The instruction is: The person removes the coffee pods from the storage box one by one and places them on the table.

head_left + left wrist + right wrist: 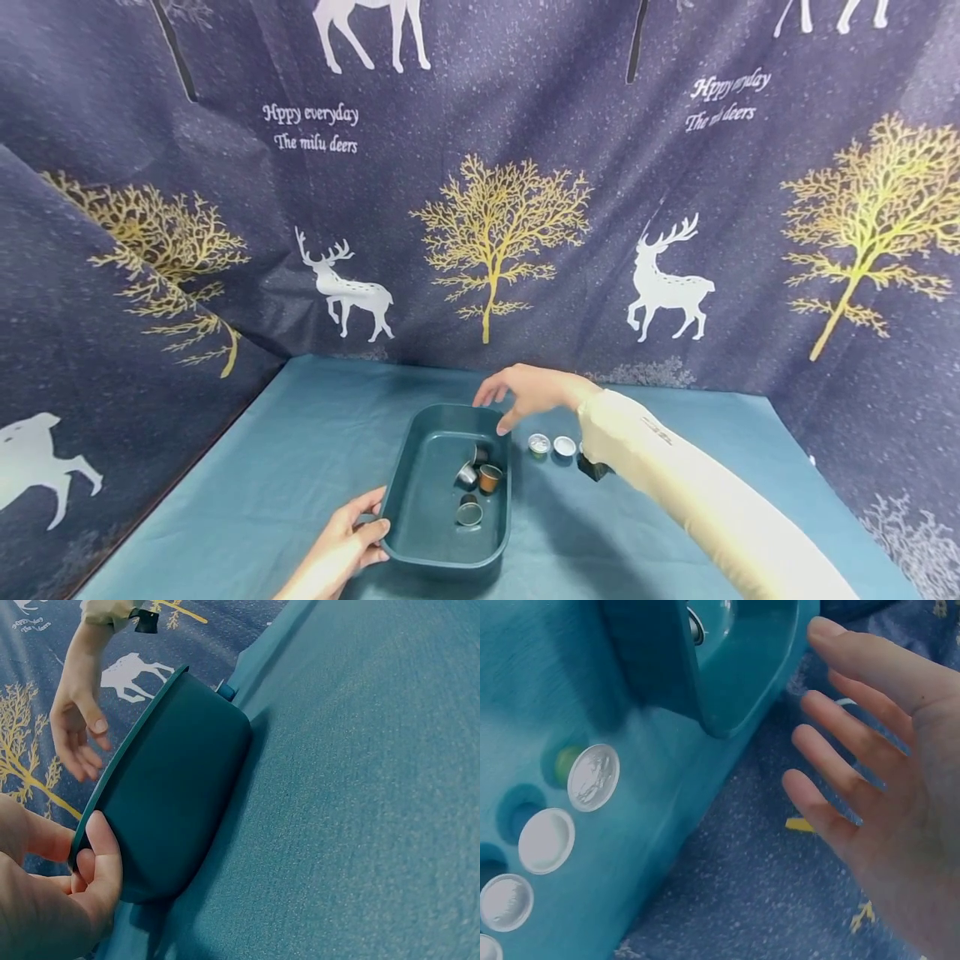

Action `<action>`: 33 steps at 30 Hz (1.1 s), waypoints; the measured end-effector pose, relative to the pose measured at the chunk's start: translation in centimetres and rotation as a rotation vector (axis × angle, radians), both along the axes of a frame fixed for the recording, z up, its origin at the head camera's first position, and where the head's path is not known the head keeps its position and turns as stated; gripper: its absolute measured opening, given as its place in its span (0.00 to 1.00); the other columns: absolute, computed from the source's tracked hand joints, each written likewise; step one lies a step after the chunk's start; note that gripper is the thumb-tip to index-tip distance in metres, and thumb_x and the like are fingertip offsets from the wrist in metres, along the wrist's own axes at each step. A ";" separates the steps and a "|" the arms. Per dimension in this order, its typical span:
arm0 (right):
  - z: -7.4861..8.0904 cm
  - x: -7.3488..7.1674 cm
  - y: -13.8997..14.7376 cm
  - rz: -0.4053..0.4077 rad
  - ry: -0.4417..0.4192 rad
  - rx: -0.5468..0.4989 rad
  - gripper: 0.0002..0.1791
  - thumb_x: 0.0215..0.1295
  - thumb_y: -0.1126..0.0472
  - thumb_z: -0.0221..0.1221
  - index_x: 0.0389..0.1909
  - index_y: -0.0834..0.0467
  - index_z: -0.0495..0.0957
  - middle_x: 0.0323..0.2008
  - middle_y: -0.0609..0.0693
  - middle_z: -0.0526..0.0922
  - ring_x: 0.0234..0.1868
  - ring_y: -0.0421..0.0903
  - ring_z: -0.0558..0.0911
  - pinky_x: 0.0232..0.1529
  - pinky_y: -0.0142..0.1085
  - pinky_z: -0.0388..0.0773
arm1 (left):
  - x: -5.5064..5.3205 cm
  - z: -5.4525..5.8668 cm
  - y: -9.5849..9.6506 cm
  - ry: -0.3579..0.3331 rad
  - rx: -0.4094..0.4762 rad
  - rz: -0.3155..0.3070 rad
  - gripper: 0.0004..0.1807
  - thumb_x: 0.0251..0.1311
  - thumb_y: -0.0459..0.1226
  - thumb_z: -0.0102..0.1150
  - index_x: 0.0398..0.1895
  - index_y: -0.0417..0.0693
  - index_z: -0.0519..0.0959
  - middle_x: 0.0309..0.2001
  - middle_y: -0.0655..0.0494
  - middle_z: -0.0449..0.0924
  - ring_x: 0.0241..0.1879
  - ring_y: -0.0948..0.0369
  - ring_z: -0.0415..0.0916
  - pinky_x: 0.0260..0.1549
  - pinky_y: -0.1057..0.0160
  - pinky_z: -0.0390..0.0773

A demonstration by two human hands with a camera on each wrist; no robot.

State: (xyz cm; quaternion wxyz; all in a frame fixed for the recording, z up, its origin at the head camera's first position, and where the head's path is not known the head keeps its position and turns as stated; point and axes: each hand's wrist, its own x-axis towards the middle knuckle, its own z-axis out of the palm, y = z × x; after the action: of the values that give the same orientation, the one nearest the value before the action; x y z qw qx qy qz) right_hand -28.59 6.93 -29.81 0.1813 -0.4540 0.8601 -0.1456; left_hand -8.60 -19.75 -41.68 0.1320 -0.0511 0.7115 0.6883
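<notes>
A teal plastic tub (442,552) with a raised rim stands on the table. My left hand (348,533) grips its left side near the front corner; in the left wrist view, thumb and fingers (103,844) pinch the rim. Inside lie several coffee capsules, among them a copper one (490,478), a silver one (467,475) and a dark one with its lid up (469,512). Over the tub's far right corner hovers my right hand (528,392), fingers spread and loosely bent, holding nothing. In the right wrist view it is apart from the tub.
Right of the tub, several foil-lidded capsules stand in a row, including a green-sided one (592,778) and a white-lidded one (546,841). My right sleeve partly covers this row in the head view. Behind the teal tablecloth (315,433) hangs a dark curtain (525,100) printed with deer and trees.
</notes>
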 end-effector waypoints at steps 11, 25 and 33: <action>-0.1 -0.1 -3.0 0.055 0.002 0.098 0.24 0.54 0.58 0.73 0.54 0.45 0.81 0.53 0.46 0.83 0.53 0.44 0.80 0.55 0.36 0.77 | 0.1 0.0 0.0 0.008 -0.003 0.006 0.34 0.71 0.31 0.46 0.74 0.24 0.48 0.48 0.47 0.57 0.30 0.61 0.68 0.35 0.63 0.79; -3.0 1.5 -5.6 0.152 -0.093 0.213 0.25 0.54 0.61 0.72 0.55 0.50 0.82 0.56 0.50 0.82 0.58 0.51 0.79 0.51 0.30 0.78 | 0.0 -0.2 0.0 0.010 -0.006 0.003 0.34 0.71 0.31 0.45 0.74 0.24 0.48 0.49 0.45 0.59 0.32 0.60 0.71 0.37 0.60 0.79; -3.8 2.7 -6.8 0.278 -0.039 0.283 0.23 0.53 0.60 0.73 0.52 0.46 0.83 0.50 0.42 0.84 0.51 0.39 0.81 0.47 0.25 0.77 | -0.2 -0.2 -0.2 0.018 0.002 -0.027 0.33 0.72 0.31 0.43 0.74 0.24 0.48 0.51 0.43 0.65 0.38 0.58 0.80 0.40 0.58 0.80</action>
State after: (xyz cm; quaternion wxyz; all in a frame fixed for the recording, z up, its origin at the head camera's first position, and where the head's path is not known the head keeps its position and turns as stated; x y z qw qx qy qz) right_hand -25.87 0.13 -33.58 0.2782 -0.5354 0.7975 -0.0056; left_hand -8.78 -19.91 -41.87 0.1349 -0.0352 0.7125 0.6877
